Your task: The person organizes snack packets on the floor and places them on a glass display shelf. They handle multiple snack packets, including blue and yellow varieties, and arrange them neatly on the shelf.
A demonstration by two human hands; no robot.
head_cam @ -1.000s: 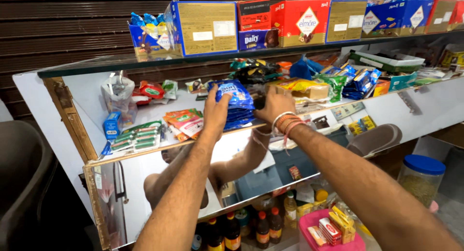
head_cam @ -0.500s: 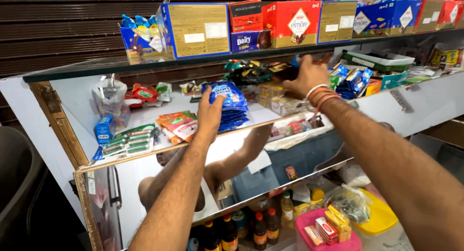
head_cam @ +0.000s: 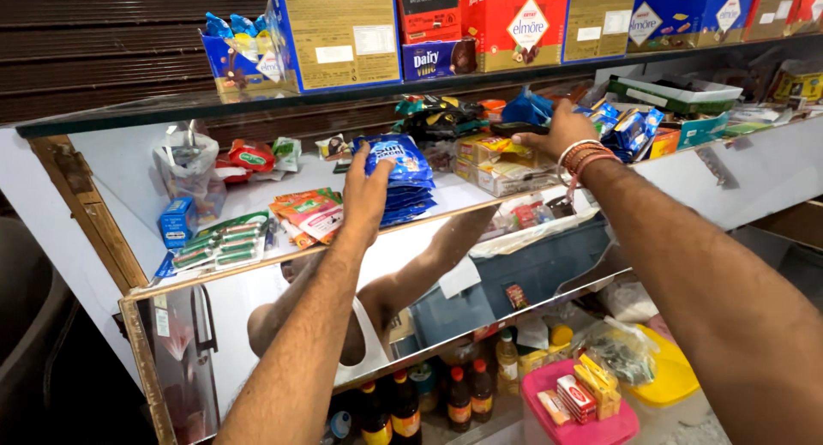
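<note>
The left hand [head_cam: 367, 190] pinches the top blue foil sachet [head_cam: 396, 158] of a stack of blue sachets [head_cam: 410, 196] on the white shelf [head_cam: 291, 183]. The right hand [head_cam: 557, 135], fingers curled, grips a dark flat packet [head_cam: 514, 128] above yellow boxes [head_cam: 497, 162].

Stacked glossy blue foil packets [head_cam: 401, 177] at centre, topmost gripped by left hand [head_cam: 367, 192]. At nine o'clock of the stack, flat orange-and-green sachets [head_cam: 310, 213]; farther toward nine, green-and-white tube cartons [head_cam: 219, 243] and a small blue box [head_cam: 177, 220]. At three o'clock, yellow-topped clear boxes [head_cam: 497, 164], with right hand [head_cam: 557, 129] reaching over them onto dark packets. Up at twelve o'clock, on the glass shelf: a large gold-and-blue cardboard box [head_cam: 339, 38], a red box with white diamond label [head_cam: 519, 25], blue cartons [head_cam: 686, 15] toward two. Down at five o'clock, red-and-yellow small packets [head_cam: 583, 393] in a pink tub.
</note>
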